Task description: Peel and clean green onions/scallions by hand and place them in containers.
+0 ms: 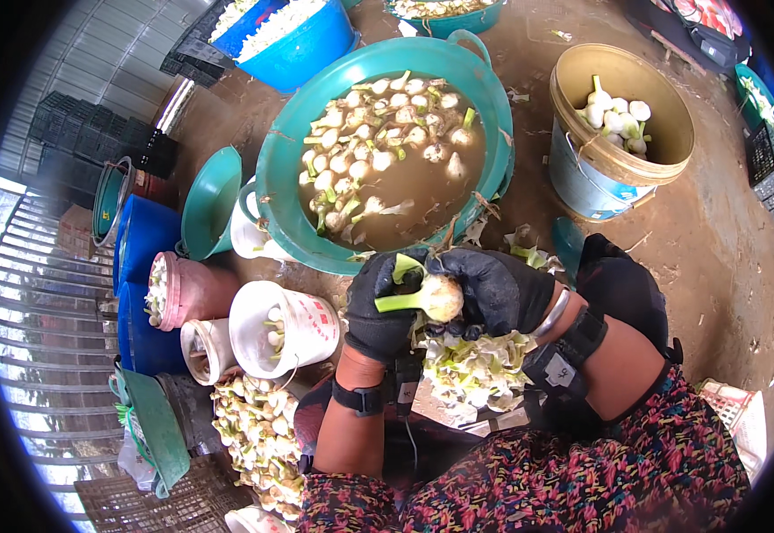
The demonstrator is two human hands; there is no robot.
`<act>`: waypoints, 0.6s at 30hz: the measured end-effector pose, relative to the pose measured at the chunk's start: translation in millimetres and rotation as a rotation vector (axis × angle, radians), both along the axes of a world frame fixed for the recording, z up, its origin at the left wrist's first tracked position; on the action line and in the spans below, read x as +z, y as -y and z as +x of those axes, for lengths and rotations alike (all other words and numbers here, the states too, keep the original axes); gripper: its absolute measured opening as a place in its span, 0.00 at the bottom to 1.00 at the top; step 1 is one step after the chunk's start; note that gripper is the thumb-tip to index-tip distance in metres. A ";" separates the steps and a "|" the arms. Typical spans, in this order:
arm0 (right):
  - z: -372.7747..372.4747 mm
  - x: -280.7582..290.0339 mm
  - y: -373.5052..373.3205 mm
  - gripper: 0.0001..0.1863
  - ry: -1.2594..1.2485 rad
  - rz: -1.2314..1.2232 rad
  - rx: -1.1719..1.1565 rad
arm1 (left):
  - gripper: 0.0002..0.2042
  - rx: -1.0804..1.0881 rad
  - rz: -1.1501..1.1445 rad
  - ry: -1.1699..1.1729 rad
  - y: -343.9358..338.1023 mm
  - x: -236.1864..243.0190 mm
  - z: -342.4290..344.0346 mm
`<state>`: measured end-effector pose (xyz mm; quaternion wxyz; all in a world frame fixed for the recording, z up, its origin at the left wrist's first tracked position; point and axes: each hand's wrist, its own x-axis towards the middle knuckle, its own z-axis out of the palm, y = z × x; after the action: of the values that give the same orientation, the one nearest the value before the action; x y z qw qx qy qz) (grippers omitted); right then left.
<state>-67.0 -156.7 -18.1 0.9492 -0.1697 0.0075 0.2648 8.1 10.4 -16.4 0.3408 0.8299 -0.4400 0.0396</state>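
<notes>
A garlic bulb with a cut green stem is held between my two black-gloved hands, just in front of the big green tub. My left hand is closed around the stem side, with a green leaf piece standing up by its fingers. My right hand curls over the bulb's other side, its fingertips against the skin. Below my hands lies a heap of pale green and white peelings. In the green tub, many garlic bulbs float in muddy water.
At the right stands a tan-rimmed bucket with peeled bulbs. On the left are a white bucket, a pink bucket and a pile of garlic. Blue tubs of garlic stand at the back.
</notes>
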 end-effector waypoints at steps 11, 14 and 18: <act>7.4 -20.5 5.3 0.12 -0.009 -0.157 -0.179 | 0.15 0.012 -0.387 -0.931 -0.7 5.2 -13.6; 10.5 -13.6 -0.2 0.12 -0.027 -0.207 -0.218 | 0.14 0.095 -0.558 -1.033 -0.1 -0.1 -8.6; 12.8 -15.6 -9.3 0.15 0.392 -1.084 -0.664 | 0.09 0.202 -0.454 -0.927 -6.4 -8.1 -5.9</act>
<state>-54.1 -147.4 -33.7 0.7445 -0.6567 0.0188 -0.1187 2.3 16.8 -24.5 0.6655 0.7037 -0.1412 -0.2048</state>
